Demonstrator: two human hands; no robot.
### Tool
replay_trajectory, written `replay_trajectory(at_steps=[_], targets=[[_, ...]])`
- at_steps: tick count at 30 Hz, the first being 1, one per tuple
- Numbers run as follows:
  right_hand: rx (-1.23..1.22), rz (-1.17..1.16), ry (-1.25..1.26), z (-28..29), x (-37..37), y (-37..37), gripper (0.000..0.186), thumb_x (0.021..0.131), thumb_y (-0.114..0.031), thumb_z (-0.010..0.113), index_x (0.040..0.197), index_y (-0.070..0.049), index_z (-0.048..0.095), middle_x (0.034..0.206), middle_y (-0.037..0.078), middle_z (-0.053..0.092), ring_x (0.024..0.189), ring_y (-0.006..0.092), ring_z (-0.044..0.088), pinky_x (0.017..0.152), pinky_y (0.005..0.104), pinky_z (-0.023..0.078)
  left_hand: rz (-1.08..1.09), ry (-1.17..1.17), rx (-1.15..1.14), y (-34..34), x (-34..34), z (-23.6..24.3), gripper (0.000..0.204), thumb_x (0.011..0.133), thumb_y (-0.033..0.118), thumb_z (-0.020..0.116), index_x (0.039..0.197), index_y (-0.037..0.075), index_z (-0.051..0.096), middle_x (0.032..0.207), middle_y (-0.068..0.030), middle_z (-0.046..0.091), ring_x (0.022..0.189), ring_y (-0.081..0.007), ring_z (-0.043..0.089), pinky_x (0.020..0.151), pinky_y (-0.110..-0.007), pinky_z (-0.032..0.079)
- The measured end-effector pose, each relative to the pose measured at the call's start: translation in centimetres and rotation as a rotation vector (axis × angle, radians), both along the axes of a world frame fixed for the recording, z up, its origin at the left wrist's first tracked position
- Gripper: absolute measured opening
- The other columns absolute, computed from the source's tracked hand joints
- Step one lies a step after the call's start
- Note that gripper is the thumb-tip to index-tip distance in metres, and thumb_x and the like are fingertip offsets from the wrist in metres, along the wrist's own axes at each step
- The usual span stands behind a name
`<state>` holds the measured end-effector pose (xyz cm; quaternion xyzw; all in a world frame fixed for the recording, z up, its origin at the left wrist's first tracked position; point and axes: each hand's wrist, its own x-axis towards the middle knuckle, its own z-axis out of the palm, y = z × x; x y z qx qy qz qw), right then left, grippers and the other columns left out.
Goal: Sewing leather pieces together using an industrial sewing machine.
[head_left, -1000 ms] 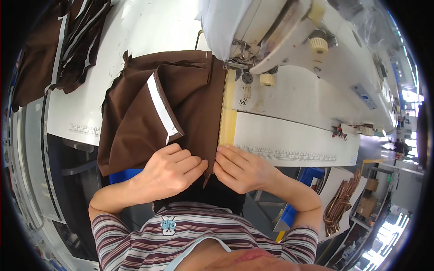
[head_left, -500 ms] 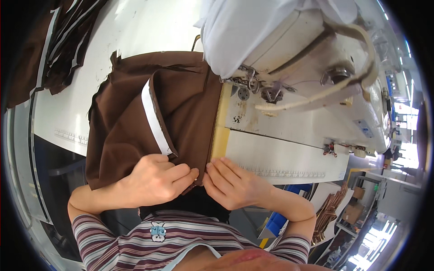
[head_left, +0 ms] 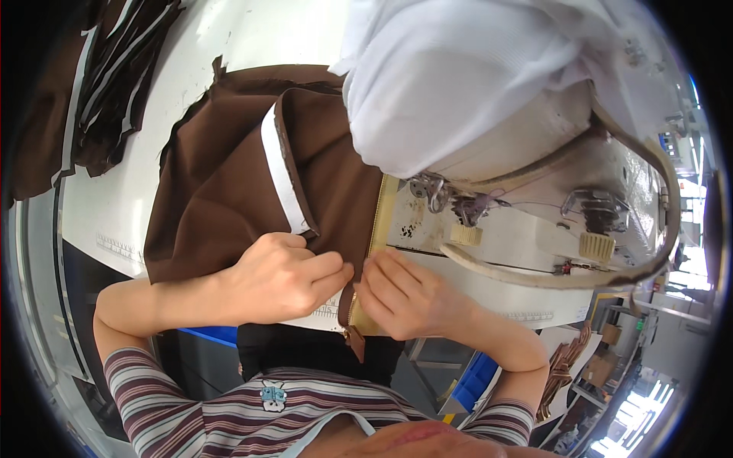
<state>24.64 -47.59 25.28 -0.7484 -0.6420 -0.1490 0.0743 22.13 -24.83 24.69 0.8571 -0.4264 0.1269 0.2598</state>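
Note:
A brown fabric panel [head_left: 206,191] lies spread on the white tabletop, with a white strip [head_left: 279,172] along a folded edge on it. Along the panel's right edge runs a metal-toothed zipper [head_left: 383,217] on yellow tape, its far end close to the presser foot [head_left: 435,192] of a sewing machine [head_left: 527,153]. My left hand [head_left: 286,276] is closed, its fingertips pinching the fabric just left of the zipper. My right hand [head_left: 405,294] pinches the zipper opposite, its fingertips partly hidden. Below both hands, a brown tab [head_left: 356,345] hangs at the zipper's near end past the table edge.
White cloth [head_left: 443,84] drapes over the machine head. A curved pale bar [head_left: 550,278] arcs in front of the machine. Brown pieces with white strips [head_left: 114,84] are heaped at the far left. A blue bin [head_left: 472,382] stands below the table at right.
Both hands have shifted slightly away from me with the fabric and zipper. The zipper's near end with its brown tab now shows below my hands. The view has also shifted.

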Motion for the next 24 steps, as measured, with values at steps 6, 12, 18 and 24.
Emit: replay_trajectory(at_steps=[6, 12, 18, 24], targets=[[0.06, -0.055, -0.026, -0.3, 1.8, 0.5, 0.012, 0.072, -0.007, 0.063, 0.082, 0.0, 0.063, 0.088, 0.013, 0.064, 0.084, 0.0258, 0.064, 0.077, 0.0354, 0.055, -0.001, -0.049, 0.001, 0.2, 2.4, -0.2, 0.024, 0.063, 0.012, 0.062, 0.084, 0.003, 0.065, 0.066, -0.0011, 0.048, 0.043, -0.014, 0.044, 0.041, -0.027, 0.037], [0.115, -0.043, -0.023, -0.9, 3.9, 0.7, 0.021, 0.066, -0.007, 0.065, 0.084, 0.002, 0.064, 0.087, 0.014, 0.063, 0.083, 0.0276, 0.064, 0.073, 0.0354, 0.056, 0.018, -0.062, -0.046, -0.1, 4.8, -1.0, 0.018, 0.064, 0.01, 0.063, 0.08, 0.003, 0.065, 0.066, -0.0025, 0.05, 0.044, -0.0169, 0.048, 0.041, -0.03, 0.041], [0.079, -0.207, 0.019, -1.1, 2.2, 0.3, 0.022, 0.069, -0.008, 0.064, 0.089, 0.001, 0.064, 0.092, 0.012, 0.063, 0.092, 0.0253, 0.063, 0.071, 0.0305, 0.054, 0.055, -0.186, 0.047, -0.1, 6.1, -1.3, 0.014, 0.065, 0.007, 0.064, 0.079, 0.005, 0.067, 0.071, -0.0029, 0.053, 0.063, -0.019, 0.055, 0.053, -0.031, 0.045], [0.185, -0.192, 0.064, -1.8, 0.5, 0.1, 0.019, 0.073, -0.012, 0.065, 0.088, -0.002, 0.066, 0.097, 0.009, 0.065, 0.097, 0.0228, 0.064, 0.069, 0.0285, 0.054, -0.019, -0.213, -0.064, 0.1, 6.0, -1.1, 0.014, 0.065, 0.009, 0.069, 0.079, 0.006, 0.069, 0.078, -0.0002, 0.059, 0.075, -0.0165, 0.055, 0.061, -0.029, 0.046]])
